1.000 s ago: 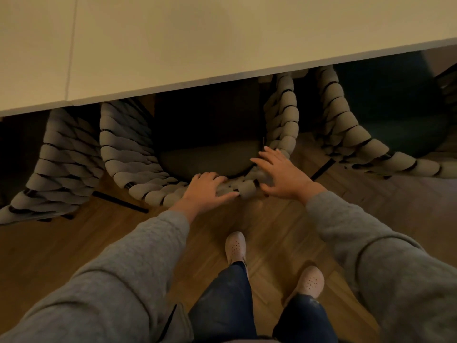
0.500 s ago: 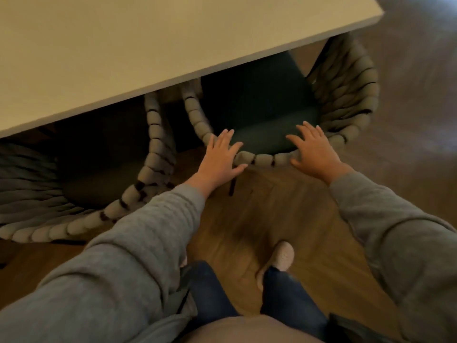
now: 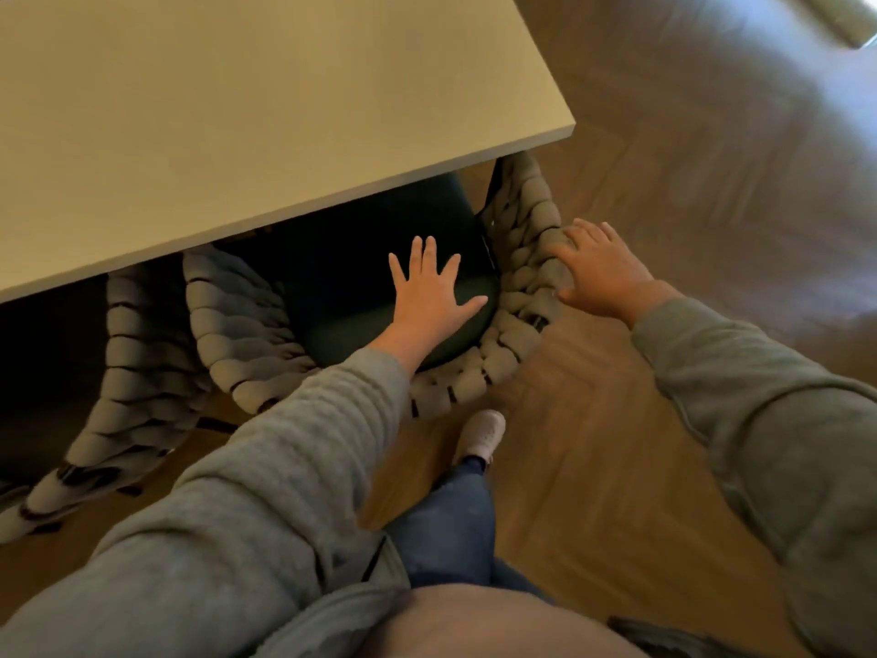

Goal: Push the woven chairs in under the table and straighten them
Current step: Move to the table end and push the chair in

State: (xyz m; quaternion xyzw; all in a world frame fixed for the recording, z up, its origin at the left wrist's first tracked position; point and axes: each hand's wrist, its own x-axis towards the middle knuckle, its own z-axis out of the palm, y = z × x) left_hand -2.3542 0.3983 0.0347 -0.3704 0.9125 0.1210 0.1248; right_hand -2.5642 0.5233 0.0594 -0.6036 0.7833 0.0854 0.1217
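Note:
A woven chair (image 3: 517,296) of thick grey rope with a dark seat cushion (image 3: 351,320) stands half under the corner of the pale table (image 3: 284,111). My left hand (image 3: 434,292) is spread flat, fingers apart, over the cushion inside the chair's curved back. My right hand (image 3: 602,273) rests with open fingers on the outer right side of the rope back. A second woven chair (image 3: 137,372) stands to the left, tucked under the table, its seat in shadow.
Wooden floor (image 3: 617,444) stretches to the right and behind the chair. My shoe (image 3: 481,434) and leg in blue jeans stand just behind the chair's back. The table's right end (image 3: 545,78) stops just above the chair.
The view has swung right along the table. My left hand has gone from the chair's rope rim to over the cushion. My right hand moved onto the chair's right side.

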